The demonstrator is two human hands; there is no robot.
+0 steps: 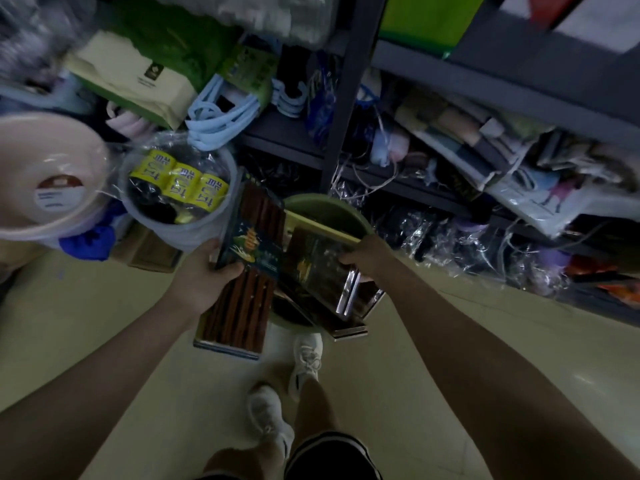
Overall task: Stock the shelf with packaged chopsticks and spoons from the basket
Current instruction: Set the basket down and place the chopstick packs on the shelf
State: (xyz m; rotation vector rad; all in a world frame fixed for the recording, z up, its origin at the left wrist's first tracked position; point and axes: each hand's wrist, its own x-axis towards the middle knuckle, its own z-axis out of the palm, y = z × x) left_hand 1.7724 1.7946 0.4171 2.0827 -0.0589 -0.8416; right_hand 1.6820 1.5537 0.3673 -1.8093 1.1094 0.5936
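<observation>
A long pack of brown chopsticks (242,299) with a dark blue label is held in my left hand (204,275), gripped near its middle, just left of the green basket (325,209) on the floor. My right hand (367,258) grips a dark, shiny pack (318,275) that lies tilted over the basket; silver utensils show at its lower end. More flat packs stick out under it at the basket's near side. The dark metal shelf (294,140) stands right behind the basket, crowded with goods.
A grey bucket (187,230) with yellow-labelled items and a pink basin (45,181) stand at the left. Blue hangers (221,112) hang on the shelf. Wrapped goods (485,258) line the lower right. My feet (304,362) stand on the beige floor near the basket.
</observation>
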